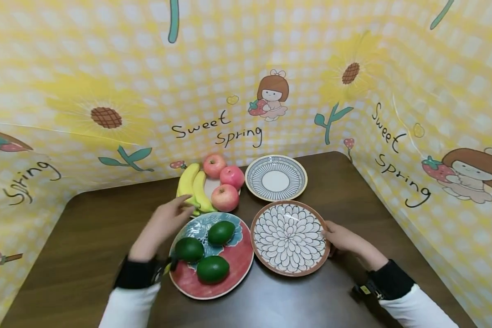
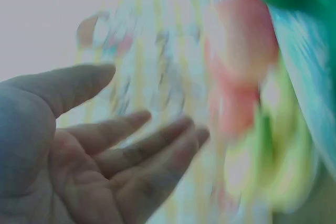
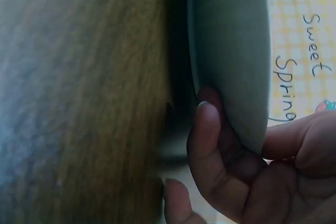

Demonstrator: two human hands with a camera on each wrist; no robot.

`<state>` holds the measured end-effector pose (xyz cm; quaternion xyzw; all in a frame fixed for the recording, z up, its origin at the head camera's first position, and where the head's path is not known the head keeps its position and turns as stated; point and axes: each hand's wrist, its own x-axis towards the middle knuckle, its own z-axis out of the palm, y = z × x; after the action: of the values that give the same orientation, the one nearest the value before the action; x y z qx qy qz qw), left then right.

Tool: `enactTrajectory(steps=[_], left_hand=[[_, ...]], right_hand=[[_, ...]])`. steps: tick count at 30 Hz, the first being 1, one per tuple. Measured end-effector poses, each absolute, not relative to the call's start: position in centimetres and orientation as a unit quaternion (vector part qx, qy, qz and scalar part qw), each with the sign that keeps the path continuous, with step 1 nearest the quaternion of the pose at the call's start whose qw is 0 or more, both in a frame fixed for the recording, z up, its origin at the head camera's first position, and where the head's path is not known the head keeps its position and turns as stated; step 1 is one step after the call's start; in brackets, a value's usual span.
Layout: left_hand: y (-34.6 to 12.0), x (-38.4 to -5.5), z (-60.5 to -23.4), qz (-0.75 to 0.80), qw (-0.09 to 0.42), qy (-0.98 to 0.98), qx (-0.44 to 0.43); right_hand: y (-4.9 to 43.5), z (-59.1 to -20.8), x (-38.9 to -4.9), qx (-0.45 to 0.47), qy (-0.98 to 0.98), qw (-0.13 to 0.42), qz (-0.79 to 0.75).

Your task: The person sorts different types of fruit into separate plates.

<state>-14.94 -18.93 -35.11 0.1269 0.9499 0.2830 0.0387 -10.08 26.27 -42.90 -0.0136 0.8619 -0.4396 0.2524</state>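
"Gripping the petal-patterned plate (image 1: pixel 289 239) by its brown rim, your right hand (image 1: pixel 346 237) has fingers curled against the underside, thumb opposite. The face is glossy; the underside looks smooth and pale."

"And your left hand (image 1: pixel 164 223)?"

"Its fingers are loosely extended and hold nothing, near the yellow, curved bananas (image 1: pixel 187 181). Beside those sit round, rosy apples (image 1: pixel 224 197)."

"Where is your plate?"

"Just right of the red-and-blue plate (image 1: pixel 241 265), which carries three smooth, dark green oval fruits (image 1: pixel 212 269), and in front of the line-patterned plate (image 1: pixel 275 181). Wood grain shows on the dark table (image 1: pixel 98 237)."

"What can't you make out?"

"Fruit hides most of the pale dish (image 1: pixel 211 187). Your left wrist view is blurred, its fruit cut off at the edge. From above, the rim hides some right fingers. You can't tell whether the petal-patterned plate's base touches the table."
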Motion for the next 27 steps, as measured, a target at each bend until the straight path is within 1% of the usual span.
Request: enactTrajectory(steps=[3, 4, 7, 10, 12, 15, 18, 24, 27], left_hand=[[-14.9, -19.1, -35.7, 0.294, 0.115, 0.933, 0.173], [-14.0, -20.3, -36.1, 0.290, 0.134, 0.930, 0.180], [-12.4, -22.8, -37.6, 0.276, 0.175, 0.929, 0.172], [-11.8, -23.8, -39.0, 0.245, 0.200, 0.934, 0.167], [-11.6, -24.1, -39.5, 0.225, 0.197, 0.939, 0.169], [-11.3, -24.5, -39.9, 0.222, 0.172, 0.942, 0.183], [-11.1, -24.7, -39.6, 0.235, 0.154, 0.945, 0.168], [-10.3, -24.6, -37.3, 0.212, 0.138, 0.952, 0.172], [-8.8, -23.6, -35.9, 0.191, 0.122, 0.956, 0.184]], right_hand=[[26.8, -43.8, -9.5, -0.002, 0.842, 0.265, -0.471], [26.8, -44.0, -9.4, 0.001, 0.838, 0.268, -0.476], [26.4, -44.8, -9.0, 0.004, 0.831, 0.274, -0.485], [25.8, -45.2, -8.9, 0.005, 0.833, 0.271, -0.482], [25.6, -45.2, -9.1, -0.003, 0.835, 0.268, -0.480], [25.7, -44.7, -9.7, -0.013, 0.841, 0.259, -0.474], [26.1, -44.1, -10.2, -0.017, 0.846, 0.256, -0.467], [26.6, -43.3, -10.7, -0.017, 0.850, 0.263, -0.457], [26.8, -43.4, -10.6, -0.019, 0.850, 0.262, -0.458]])
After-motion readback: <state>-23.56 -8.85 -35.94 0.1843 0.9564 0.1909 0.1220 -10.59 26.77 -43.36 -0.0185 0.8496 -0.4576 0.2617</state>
